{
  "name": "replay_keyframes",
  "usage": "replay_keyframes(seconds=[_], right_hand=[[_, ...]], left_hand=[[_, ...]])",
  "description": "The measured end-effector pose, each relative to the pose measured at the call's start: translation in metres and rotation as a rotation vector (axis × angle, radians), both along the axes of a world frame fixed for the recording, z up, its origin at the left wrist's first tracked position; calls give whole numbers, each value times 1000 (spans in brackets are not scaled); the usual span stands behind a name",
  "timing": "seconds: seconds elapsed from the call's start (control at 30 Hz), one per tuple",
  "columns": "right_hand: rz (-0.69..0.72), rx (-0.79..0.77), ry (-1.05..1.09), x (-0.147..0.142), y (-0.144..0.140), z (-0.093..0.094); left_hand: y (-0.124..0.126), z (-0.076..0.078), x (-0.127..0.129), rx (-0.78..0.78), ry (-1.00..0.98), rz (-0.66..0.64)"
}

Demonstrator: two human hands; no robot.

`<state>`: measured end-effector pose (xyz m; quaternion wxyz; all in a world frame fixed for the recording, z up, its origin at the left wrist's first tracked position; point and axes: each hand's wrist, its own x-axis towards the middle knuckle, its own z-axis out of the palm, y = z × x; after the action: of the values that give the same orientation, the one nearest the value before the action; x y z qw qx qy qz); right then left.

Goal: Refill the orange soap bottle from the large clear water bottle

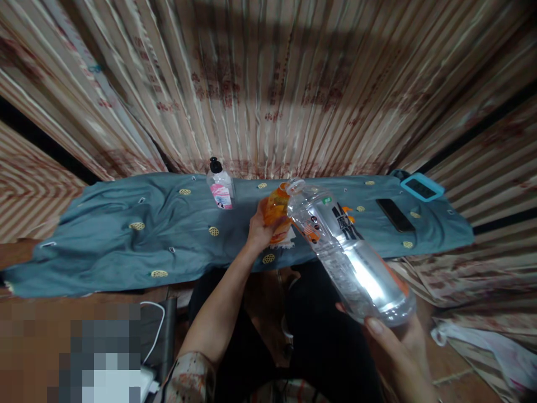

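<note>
My left hand (pixel 260 226) is wrapped round an orange bottle (pixel 277 208), which stands at the middle of the cloth-covered table. A large clear plastic bottle (pixel 350 249) with a silver and orange label is tilted, its neck beside the top of the orange one. My right hand (pixel 392 341) grips this big bottle near its base. Whether liquid passes between the two mouths I cannot tell. Under the orange bottle lies something white like a tissue (pixel 284 239). To the left stands a clear bottle with a black cap and pink label (pixel 221 190).
A blue-green cloth with pineapple prints (pixel 168 224) covers the narrow table. On its right side lie a dark phone (pixel 395 215) and a light-blue framed device (pixel 423 187). Patterned curtains (pixel 268 84) hang behind and at both sides. A white cable (pixel 161 324) runs at lower left.
</note>
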<state>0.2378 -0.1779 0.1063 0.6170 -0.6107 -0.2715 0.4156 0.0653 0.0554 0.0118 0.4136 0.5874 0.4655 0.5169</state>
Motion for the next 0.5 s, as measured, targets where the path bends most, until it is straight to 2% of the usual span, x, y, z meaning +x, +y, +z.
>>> replay_keyframes(seconds=[0.33, 0.5], right_hand=[[3, 88, 17, 5, -1, -11], [2, 69, 8, 5, -1, -11]], left_hand=[[0, -1, 1, 7, -13, -1], [1, -1, 0, 0, 1, -5]])
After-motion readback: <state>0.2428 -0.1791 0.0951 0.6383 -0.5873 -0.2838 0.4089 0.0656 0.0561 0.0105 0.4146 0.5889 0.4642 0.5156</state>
